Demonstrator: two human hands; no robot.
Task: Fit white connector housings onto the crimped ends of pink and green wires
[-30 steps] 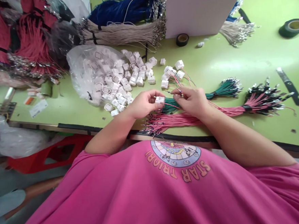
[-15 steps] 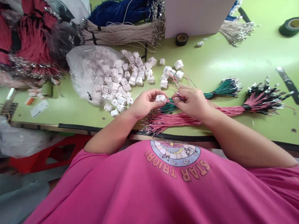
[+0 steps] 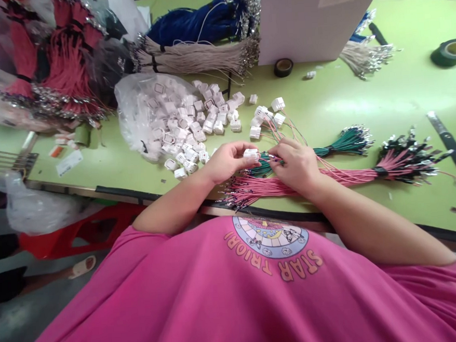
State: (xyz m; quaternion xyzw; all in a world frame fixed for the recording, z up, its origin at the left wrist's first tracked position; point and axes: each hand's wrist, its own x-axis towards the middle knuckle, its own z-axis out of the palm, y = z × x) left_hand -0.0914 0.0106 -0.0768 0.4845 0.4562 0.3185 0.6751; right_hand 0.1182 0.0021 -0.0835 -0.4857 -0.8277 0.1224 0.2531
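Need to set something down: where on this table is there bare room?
The widest bare patch of table lies between the white wire ends, large tape roll, dark-handled blade and green wires. A smaller one lies between the paper slip and the white connector pile. It is crowded around the left hand and right hand, with pink wires close by.

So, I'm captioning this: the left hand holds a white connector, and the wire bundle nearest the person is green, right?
The colour is wrong: the head view shows the nearest wire bundle is pink, not green. The left hand does hold a white connector.
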